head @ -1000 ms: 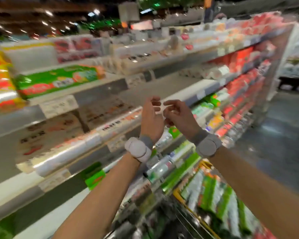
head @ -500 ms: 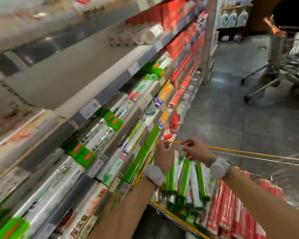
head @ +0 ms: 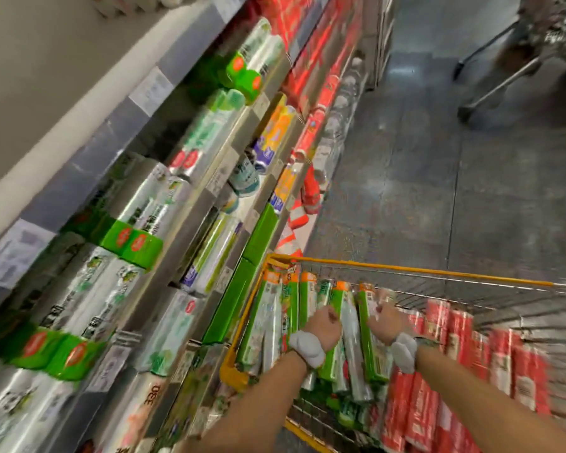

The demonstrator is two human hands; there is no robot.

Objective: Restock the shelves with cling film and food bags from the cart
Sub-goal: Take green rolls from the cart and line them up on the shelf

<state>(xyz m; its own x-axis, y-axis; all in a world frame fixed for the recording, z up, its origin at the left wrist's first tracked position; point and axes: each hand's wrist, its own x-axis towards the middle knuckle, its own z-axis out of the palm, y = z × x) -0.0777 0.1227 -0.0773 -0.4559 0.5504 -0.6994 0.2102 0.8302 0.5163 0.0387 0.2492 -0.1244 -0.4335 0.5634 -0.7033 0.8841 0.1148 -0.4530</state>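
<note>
The yellow-rimmed wire cart [head: 406, 273] stands at the lower right, packed with upright green-labelled cling film rolls [head: 350, 338] and red-wrapped rolls [head: 438, 371]. Both my hands are down among the green rolls. My left hand [head: 324, 323] is curled around the top of one roll. My right hand [head: 384, 318] is curled around another, just right of it. My fingers are partly hidden by the rolls. The shelves [head: 190, 191] on the left hold clear film rolls with green bands and green boxes [head: 262, 230].
Red packages [head: 311, 60] fill the far shelves. Orange-and-white packs [head: 307, 197] sit on the lowest shelf by the grey tiled floor [head: 438, 158]. Another metal cart [head: 520, 53] stands at the top right across the aisle.
My view has swung down from the upper shelves to the cart. Both hands dropped from in front of the shelf into the cart and closed on the green rolls.
</note>
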